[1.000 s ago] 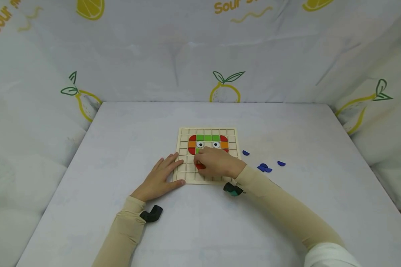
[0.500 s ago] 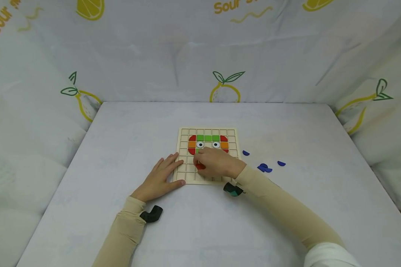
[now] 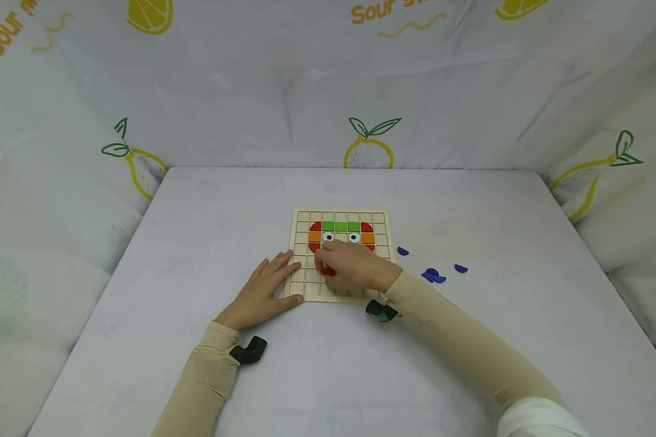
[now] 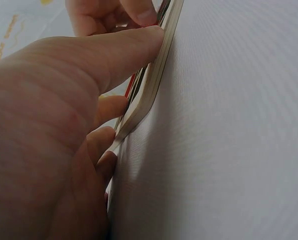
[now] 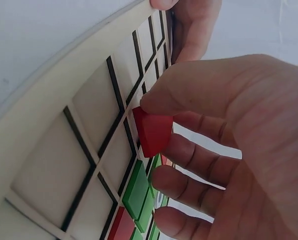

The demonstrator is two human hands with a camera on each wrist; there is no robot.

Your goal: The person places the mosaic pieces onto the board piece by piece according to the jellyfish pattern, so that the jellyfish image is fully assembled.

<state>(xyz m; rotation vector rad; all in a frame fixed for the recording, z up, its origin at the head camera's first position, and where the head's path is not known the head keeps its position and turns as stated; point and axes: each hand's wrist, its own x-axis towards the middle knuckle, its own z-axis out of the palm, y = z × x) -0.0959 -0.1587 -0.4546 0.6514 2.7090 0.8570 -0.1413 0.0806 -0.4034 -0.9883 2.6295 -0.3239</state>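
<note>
A pale wooden grid board (image 3: 311,290) lies on the white table, bearing a pattern of green tiles (image 3: 341,226), orange tiles (image 3: 368,238), red curved corner tiles (image 3: 367,227) and two round eye tiles (image 3: 354,238). My left hand (image 3: 259,297) rests with spread fingers along the board's left edge, thumb at its near left corner. Between thumb and fingers, my right hand (image 3: 355,267) pinches a red tile (image 5: 156,131) with a curved side, tilted over the grid beside the green tiles (image 5: 136,190). In the head view this hand covers the pattern's lower part.
Several blue half-circle tiles lie right of the board: one blue tile (image 3: 403,250) near its edge, a small overlapping group (image 3: 432,276), and another blue tile (image 3: 461,268) farther right. Each wrist wears a black camera (image 3: 249,351). A lemon-print cloth (image 3: 284,91) hangs behind the table.
The red tile has shifted and tilted slightly in my right fingers. The left hand stays in place on the board.
</note>
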